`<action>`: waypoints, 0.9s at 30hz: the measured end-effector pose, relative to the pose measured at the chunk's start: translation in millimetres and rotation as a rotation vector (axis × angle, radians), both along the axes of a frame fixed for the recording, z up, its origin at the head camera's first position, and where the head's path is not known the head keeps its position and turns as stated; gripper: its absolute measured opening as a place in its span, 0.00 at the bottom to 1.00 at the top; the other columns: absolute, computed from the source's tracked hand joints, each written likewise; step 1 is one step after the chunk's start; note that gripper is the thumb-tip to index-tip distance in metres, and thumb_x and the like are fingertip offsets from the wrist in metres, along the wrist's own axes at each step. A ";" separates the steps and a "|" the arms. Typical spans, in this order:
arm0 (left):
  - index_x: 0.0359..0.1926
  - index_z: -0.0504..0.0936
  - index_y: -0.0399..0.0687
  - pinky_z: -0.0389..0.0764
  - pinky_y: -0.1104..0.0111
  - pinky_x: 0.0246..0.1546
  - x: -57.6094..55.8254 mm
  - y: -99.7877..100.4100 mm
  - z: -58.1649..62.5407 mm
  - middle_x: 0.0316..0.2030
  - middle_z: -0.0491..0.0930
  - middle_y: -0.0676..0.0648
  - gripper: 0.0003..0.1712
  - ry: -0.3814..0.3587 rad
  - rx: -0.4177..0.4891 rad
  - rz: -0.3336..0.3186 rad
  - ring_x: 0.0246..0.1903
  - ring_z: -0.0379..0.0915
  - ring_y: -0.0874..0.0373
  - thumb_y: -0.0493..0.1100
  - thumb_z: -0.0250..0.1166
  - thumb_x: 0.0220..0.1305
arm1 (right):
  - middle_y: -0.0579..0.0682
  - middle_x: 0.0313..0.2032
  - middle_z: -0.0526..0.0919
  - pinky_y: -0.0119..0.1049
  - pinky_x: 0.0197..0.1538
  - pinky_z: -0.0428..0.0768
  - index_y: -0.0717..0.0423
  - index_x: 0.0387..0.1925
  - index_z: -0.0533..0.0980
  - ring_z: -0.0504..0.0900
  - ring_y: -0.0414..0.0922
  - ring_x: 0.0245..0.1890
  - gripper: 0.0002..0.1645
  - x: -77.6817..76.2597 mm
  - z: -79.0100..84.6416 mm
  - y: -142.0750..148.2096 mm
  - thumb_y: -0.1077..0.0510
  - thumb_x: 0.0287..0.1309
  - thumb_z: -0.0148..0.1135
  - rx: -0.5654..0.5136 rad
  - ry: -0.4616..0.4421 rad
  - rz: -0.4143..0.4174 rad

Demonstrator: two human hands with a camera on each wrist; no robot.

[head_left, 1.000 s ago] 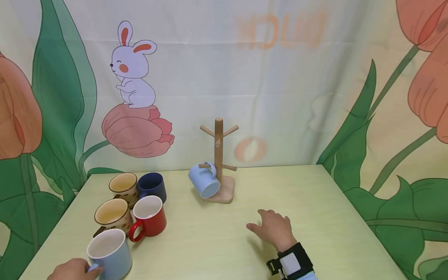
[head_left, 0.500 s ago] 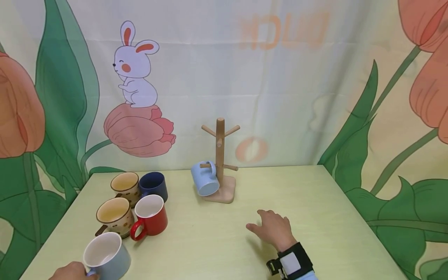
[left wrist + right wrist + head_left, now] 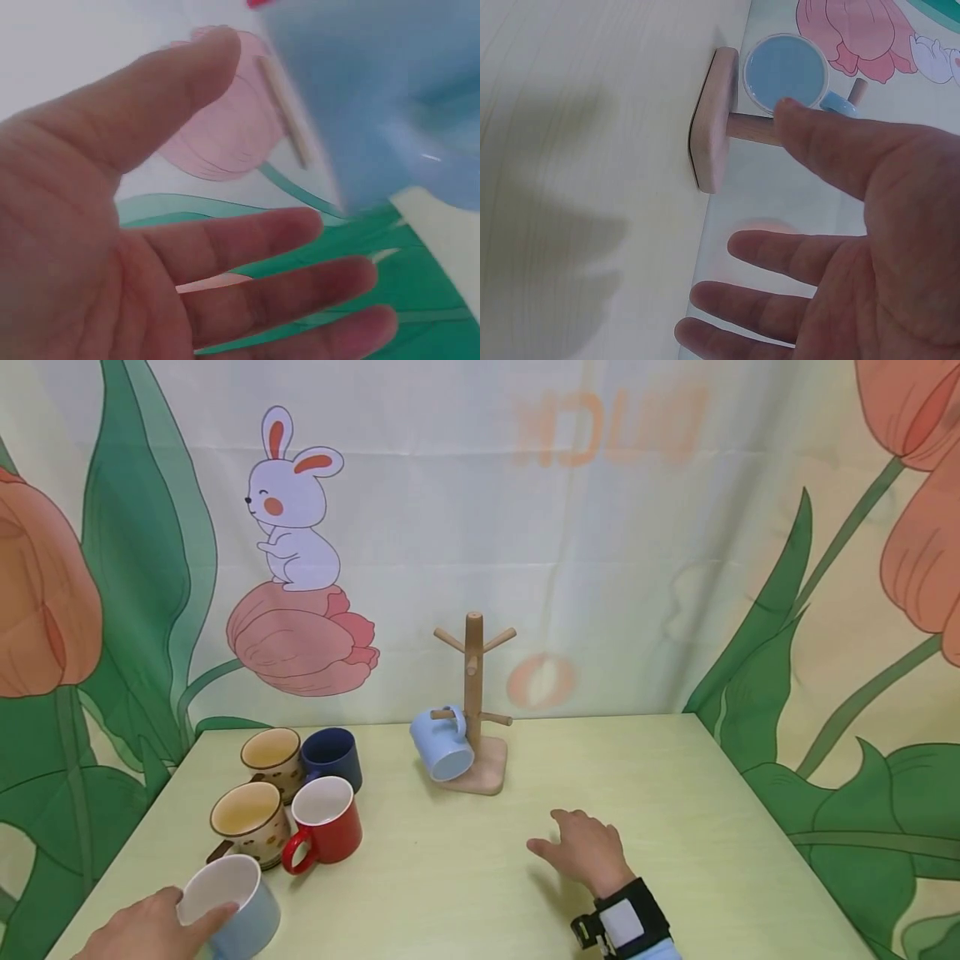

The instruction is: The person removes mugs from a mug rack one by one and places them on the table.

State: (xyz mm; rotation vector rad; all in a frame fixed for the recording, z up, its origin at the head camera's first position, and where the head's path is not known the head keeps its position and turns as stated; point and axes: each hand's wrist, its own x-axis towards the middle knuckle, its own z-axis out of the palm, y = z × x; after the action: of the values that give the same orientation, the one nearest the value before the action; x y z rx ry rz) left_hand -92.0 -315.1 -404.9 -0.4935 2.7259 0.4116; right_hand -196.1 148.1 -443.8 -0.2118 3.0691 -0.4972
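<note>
A light blue mug [image 3: 251, 914] with a white inside stands at the table's near left. My left hand [image 3: 150, 927] is beside its rim, thumb and fingers spread; in the left wrist view the blurred mug [image 3: 360, 97] lies beyond the fingers, which are not curled round it. My right hand [image 3: 588, 852] hovers over the table with spread fingers, holding nothing. Ahead of it is a wooden mug tree [image 3: 473, 677], on whose lower left peg a smaller blue mug [image 3: 441, 747] hangs tilted by its handle. The right wrist view shows that blue mug [image 3: 784, 75] near the thumb.
Behind the left mug stand a red mug [image 3: 336, 827], two patterned cream mugs [image 3: 262, 835] [image 3: 285, 772] and a dark blue mug [image 3: 341, 764], grouped closely. A printed curtain [image 3: 600, 527] hangs behind the pale table [image 3: 450, 877].
My left hand has let go of the light blue mug's handle and risen, its fingers spreading by the rim. The hanging mug has swung slightly. My right hand has stayed in place.
</note>
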 end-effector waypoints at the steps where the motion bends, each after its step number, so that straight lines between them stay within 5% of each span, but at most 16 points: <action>1: 0.48 0.68 0.18 0.80 0.46 0.39 -1.5 4.8 4.4 0.31 0.77 0.35 0.57 0.009 -0.005 0.013 0.30 0.75 0.44 0.77 0.59 0.56 | 0.61 0.51 0.82 0.61 0.51 0.73 0.61 0.58 0.77 0.80 0.60 0.51 0.38 -0.2 0.3 0.0 0.36 0.58 0.65 0.000 -0.004 -0.001; 12: 0.62 0.68 0.29 0.78 0.38 0.36 -21.6 53.8 33.8 0.45 0.73 0.25 0.59 0.169 -0.047 -0.021 0.42 0.73 0.31 0.77 0.64 0.51 | 0.61 0.51 0.81 0.60 0.50 0.75 0.61 0.58 0.77 0.80 0.60 0.51 0.38 -0.9 0.5 0.2 0.36 0.58 0.65 0.002 -0.008 0.000; 19: 0.42 0.78 0.37 0.76 0.49 0.26 -32.7 85.3 42.9 0.32 0.74 0.42 0.37 0.355 -0.032 -0.148 0.34 0.72 0.45 0.68 0.69 0.55 | 0.61 0.51 0.82 0.60 0.48 0.76 0.61 0.57 0.77 0.81 0.60 0.50 0.38 -1.3 0.7 0.5 0.36 0.58 0.65 0.013 -0.002 0.001; 27: 0.52 0.79 0.31 0.79 0.47 0.31 -55.7 113.6 53.3 0.36 0.78 0.35 0.40 0.449 -0.069 -0.220 0.36 0.75 0.40 0.64 0.70 0.57 | 0.61 0.51 0.82 0.58 0.47 0.77 0.62 0.57 0.77 0.81 0.59 0.49 0.38 -4.2 8.5 1.5 0.37 0.58 0.65 0.025 0.016 -0.001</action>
State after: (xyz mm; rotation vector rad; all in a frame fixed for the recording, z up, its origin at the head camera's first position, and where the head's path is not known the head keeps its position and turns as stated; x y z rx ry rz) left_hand -147.7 -201.5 -351.6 -0.1200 3.1907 0.4105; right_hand -200.3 149.6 -435.3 -0.2149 3.0891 -0.4585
